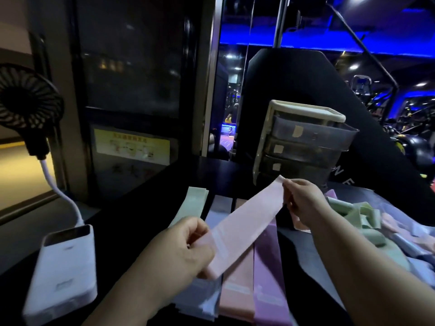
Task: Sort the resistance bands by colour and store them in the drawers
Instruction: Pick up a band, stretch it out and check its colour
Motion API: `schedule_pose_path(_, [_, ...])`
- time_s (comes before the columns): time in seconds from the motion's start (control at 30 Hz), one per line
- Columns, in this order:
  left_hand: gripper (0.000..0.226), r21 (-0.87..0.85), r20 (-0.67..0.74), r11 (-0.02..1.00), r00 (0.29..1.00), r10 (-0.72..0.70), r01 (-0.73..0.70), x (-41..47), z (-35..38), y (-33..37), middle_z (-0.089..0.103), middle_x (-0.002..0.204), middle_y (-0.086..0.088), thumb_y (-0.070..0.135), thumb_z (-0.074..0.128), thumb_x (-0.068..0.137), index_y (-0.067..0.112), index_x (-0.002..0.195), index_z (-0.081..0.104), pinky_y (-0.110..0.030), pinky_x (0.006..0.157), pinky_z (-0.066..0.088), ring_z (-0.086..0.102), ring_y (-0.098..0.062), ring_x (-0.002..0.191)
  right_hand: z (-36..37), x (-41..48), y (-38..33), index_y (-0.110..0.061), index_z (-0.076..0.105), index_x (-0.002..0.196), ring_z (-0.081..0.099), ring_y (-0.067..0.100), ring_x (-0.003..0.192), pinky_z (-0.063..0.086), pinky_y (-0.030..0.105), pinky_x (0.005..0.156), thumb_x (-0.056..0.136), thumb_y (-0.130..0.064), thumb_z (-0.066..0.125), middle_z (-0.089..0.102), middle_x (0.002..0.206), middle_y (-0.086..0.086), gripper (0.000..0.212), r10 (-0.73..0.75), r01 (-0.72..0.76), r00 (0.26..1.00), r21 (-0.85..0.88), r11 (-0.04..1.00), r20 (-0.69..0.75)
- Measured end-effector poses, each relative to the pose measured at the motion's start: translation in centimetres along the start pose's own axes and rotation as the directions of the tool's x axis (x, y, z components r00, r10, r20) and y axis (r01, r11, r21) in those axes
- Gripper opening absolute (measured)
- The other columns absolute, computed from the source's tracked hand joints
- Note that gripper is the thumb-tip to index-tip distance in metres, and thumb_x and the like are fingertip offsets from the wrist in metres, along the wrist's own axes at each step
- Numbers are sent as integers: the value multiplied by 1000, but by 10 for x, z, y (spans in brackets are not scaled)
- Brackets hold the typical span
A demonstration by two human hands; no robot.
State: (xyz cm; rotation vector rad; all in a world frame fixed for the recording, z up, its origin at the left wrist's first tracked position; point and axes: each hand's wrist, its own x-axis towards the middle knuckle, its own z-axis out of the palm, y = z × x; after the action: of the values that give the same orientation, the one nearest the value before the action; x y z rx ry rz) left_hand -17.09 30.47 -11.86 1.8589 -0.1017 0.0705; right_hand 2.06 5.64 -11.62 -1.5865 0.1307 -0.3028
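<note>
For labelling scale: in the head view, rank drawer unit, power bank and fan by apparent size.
1. Drawer unit and power bank: alike; the power bank is nearer, so unranked.
2. Fan, smallest, cut off by the frame edge.

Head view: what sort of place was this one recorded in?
Most likely a gym, at a dark counter: dim exercise equipment under blue lighting in the background, resistance bands laid in colour rows on the counter, and a small drawer unit.
</note>
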Motion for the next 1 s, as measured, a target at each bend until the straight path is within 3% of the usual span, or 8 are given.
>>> schedule_pose_path(0.1, [16,10,45,1000,999,-7,6,-1,7,3,67,68,0,19,60,69,32,77,53,-39,71,57,64,-15,61,9,16,3,-14,63,95,48,13,49,36,18,37,96,-16,55,54,65,4,9,-126,122,992,-150,981,-18])
schedule_pose_path(0.2, [24,122,78,993,997,-6,-4,-3,13,1,66,67,1,22,62,78,39,79,45,-41,75,54,59,-13,58,20,27,6,-17,61,88,51,19,50,41,26,46,91,-22,57,56,65,6,7,-188,172,982,-273,947,-33])
schedule_pose_path(0.33, [23,226,63,974,998,5,-20,-5,17,2,70,81,1,39,66,83,36,87,44,-25,67,51,55,-4,56,31,28,10,-8,54,88,45,15,31,29,19,35,98,-12,48,48,51,9,13,-145,169,980,-192,967,134])
schedule_pose_path(0.5, [25,329,85,944,996,13,-41,-5,17,-3,68,74,7,47,69,80,32,82,49,-10,55,39,50,1,54,42,30,21,-10,65,94,42,14,48,32,17,40,96,-18,59,52,62,6,10,-85,118,983,-207,971,160])
schedule_pose_path(0.6, [22,370,87,927,996,27,-58,-3,20,-8,67,73,10,47,70,78,36,81,51,-13,60,42,52,2,55,44,31,25,-4,67,98,44,19,54,32,24,50,91,-13,64,54,64,9,12,-25,60,981,-183,981,191])
schedule_pose_path(0.7, [21,393,94,917,995,35,-69,-3,23,-12,65,69,15,48,69,78,39,82,50,-16,62,45,53,3,56,48,30,27,-9,70,94,45,18,53,32,25,51,82,-5,66,55,65,8,13,23,27,979,-238,971,203])
schedule_pose_path(0.9, [20,444,105,891,993,51,-93,-5,27,-13,57,59,22,46,64,85,33,82,48,-14,57,35,48,4,54,55,20,29,-24,66,100,51,10,63,39,12,48,81,0,57,60,73,-3,32,-123,232,962,-493,839,243])
schedule_pose_path(1.0, [20,456,128,884,991,44,-98,-4,29,-14,58,64,18,44,62,85,32,82,47,-18,61,39,49,1,58,56,20,36,-22,67,102,54,10,66,41,19,55,80,-1,58,62,73,-4,32,-171,277,956,-553,786,238])
